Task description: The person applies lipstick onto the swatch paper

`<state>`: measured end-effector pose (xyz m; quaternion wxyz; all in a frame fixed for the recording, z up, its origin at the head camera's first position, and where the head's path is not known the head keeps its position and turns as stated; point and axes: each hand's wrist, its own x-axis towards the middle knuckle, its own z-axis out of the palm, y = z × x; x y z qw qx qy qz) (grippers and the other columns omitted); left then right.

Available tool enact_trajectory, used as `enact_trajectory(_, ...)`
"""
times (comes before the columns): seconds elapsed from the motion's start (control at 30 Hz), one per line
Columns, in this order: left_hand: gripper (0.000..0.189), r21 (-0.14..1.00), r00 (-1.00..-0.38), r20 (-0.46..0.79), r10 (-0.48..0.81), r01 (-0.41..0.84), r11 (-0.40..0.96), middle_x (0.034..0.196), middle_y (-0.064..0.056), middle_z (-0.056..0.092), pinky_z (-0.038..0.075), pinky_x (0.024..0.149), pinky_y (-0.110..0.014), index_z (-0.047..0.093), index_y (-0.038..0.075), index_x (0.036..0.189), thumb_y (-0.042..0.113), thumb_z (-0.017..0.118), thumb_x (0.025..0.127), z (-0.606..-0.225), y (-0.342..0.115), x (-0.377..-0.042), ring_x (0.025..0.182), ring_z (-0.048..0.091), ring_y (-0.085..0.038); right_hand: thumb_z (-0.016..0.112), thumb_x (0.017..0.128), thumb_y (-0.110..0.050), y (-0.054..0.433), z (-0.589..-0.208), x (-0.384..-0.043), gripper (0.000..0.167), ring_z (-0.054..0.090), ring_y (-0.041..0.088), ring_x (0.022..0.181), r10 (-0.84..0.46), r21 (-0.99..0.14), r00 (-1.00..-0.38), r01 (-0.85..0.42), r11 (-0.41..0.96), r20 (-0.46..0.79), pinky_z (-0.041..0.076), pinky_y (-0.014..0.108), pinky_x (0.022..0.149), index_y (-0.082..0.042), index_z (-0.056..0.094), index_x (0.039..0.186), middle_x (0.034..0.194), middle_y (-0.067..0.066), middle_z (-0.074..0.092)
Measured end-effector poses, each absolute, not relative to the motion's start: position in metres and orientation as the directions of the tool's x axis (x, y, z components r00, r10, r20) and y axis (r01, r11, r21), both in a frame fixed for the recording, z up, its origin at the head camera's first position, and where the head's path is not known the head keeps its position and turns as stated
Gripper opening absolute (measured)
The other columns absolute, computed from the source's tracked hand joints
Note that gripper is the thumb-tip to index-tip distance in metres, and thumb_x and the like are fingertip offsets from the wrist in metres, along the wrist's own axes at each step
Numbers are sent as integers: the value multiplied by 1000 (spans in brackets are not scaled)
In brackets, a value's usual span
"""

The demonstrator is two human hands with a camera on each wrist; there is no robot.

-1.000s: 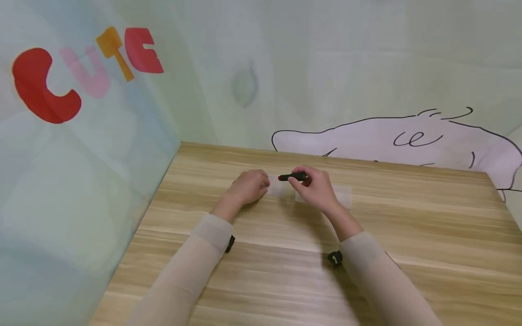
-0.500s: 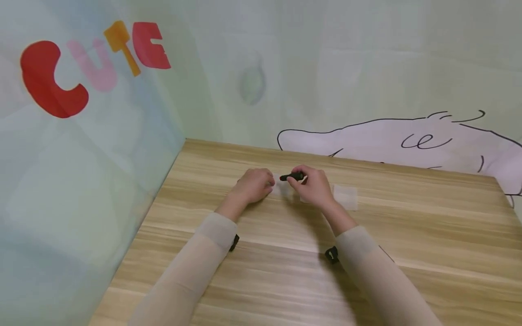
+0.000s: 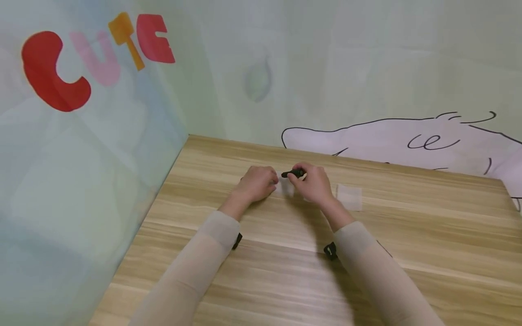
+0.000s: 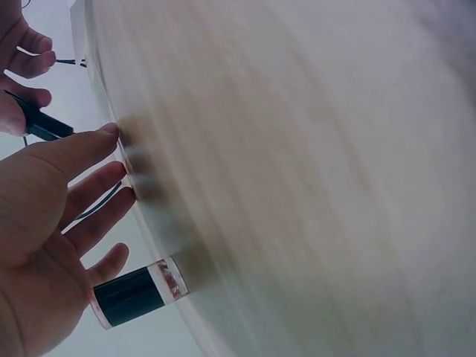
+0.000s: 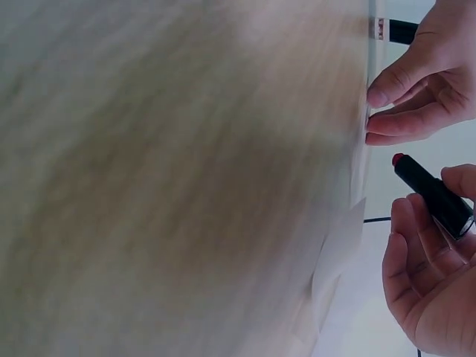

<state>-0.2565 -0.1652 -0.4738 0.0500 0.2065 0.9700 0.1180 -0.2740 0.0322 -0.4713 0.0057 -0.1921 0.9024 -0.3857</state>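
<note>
My right hand (image 3: 315, 183) pinches a black lipstick (image 5: 435, 195) between thumb and fingers, held above the table and pointing left. A little of its red tip (image 5: 398, 158) shows in the right wrist view. Left of it, my left hand (image 3: 258, 183) rests thumb and fingertips on the table at the edge of a thin white sheet (image 3: 287, 187); its fingers are fairly straight in the left wrist view. Beside the little finger stands a short black cylinder with a clear end (image 4: 132, 296), much like a lipstick cap, mostly hidden from the head view.
Another white sheet (image 3: 350, 198) lies right of the right hand, and one sheet's edge (image 5: 338, 245) curls up in the right wrist view. The wood-grain table (image 3: 277, 276) meets a printed backdrop (image 3: 228, 68) behind and at left.
The lipstick's red tip, plain to see in the head view a second ago, now looks dark there. The head view has shifted slightly; my hands are a little closer together.
</note>
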Motion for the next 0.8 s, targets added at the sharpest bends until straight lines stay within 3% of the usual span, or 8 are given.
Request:
enact_trajectory(0.27, 22, 233, -913, -69, 402, 377, 896, 120, -5, 71, 44, 106, -42, 76, 9, 115, 20, 69, 97, -474, -163, -259, 116, 65, -23, 73, 94, -23, 30, -474, -276, 22, 55, 20, 63, -337, -682, -936, -312, 662, 102, 40, 30, 55, -4, 72, 106, 98, 11, 73)
enact_trajectory(0.4, 22, 224, -913, -71, 403, 379, 898, 120, -4, 72, 45, 105, -42, 76, 11, 115, 21, 70, 97, -475, -163, -261, 115, 65, -22, 73, 94, -24, 29, -474, -278, 24, 57, 24, 73, -327, -661, -940, -309, 684, 102, 40, 33, 62, -4, 73, 106, 98, 11, 74)
enact_trajectory(0.8, 22, 205, -914, -84, 398, 375, 904, 119, -2, 72, 46, 101, -45, 77, 14, 115, 24, 72, 96, -477, -165, -261, 114, 65, -21, 72, 94, -26, 24, -476, -280, 25, 56, 25, 74, -314, -635, -947, -286, 718, 72, 40, 35, 62, -5, 73, 108, 101, 11, 73)
